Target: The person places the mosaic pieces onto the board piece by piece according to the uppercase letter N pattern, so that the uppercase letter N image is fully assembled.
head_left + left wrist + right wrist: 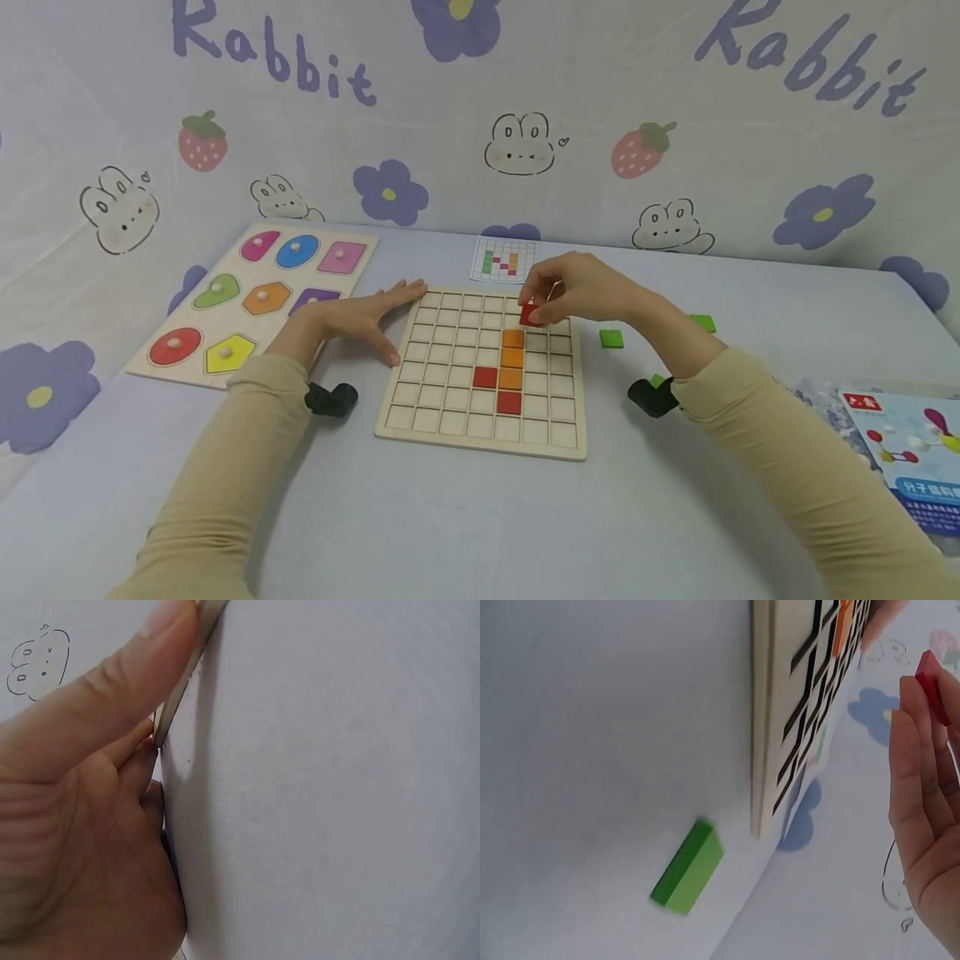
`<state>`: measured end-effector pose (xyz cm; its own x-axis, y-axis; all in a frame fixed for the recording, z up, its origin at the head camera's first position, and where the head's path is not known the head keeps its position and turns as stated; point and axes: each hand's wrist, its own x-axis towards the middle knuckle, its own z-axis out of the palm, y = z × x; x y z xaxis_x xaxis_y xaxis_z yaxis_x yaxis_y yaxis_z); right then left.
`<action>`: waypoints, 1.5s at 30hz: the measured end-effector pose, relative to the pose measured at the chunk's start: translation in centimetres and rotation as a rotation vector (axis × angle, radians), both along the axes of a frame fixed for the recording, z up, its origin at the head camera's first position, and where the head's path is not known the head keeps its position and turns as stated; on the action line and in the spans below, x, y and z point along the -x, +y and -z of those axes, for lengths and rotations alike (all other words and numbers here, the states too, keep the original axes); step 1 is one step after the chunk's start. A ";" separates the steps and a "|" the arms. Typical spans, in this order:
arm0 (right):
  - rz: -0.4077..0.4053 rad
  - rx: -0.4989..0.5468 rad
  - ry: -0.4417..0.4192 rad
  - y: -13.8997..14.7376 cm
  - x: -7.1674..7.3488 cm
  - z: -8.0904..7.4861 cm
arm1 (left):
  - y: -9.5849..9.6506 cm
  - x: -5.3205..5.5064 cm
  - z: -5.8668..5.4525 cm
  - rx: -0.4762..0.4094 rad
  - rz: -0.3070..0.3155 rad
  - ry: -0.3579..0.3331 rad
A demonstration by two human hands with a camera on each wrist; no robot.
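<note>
Pale table | wooden grid board flat on it | left hand spread, touching its left edge | right hand pinching red tile, small, flat, squarish, above board's far right | white Rabbit-print cloth behind

The right hand partly hides its pinched red tile

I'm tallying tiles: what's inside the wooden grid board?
Three orange tiles and two red tiles sit in the board. In the head view, the right hand, pinching another red tile, hides some far-right cells.
</note>
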<state>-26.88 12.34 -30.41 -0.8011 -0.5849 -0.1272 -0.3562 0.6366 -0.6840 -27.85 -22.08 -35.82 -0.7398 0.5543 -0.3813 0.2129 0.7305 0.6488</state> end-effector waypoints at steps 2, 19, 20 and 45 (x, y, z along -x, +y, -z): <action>-0.015 0.006 0.004 -0.8 -0.1 0.0 | 0.0 0.0 0.0 -0.003 -0.002 -0.002; -0.122 0.012 0.068 -6.6 -1.2 0.8 | 0.1 0.0 0.0 0.006 0.002 -0.002; -0.127 0.008 0.069 -6.8 -1.3 0.9 | 0.1 0.0 0.1 0.009 0.000 -0.002; -0.163 -0.139 0.157 -8.1 -2.1 2.0 | 0.1 -0.2 -0.3 0.005 -0.009 -0.010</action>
<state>-24.79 4.24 -32.40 -0.7143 -0.6931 -0.0969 -0.5564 0.6463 -0.5222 -27.67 -21.97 -35.52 -0.7411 0.5453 -0.3915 0.1995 0.7358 0.6472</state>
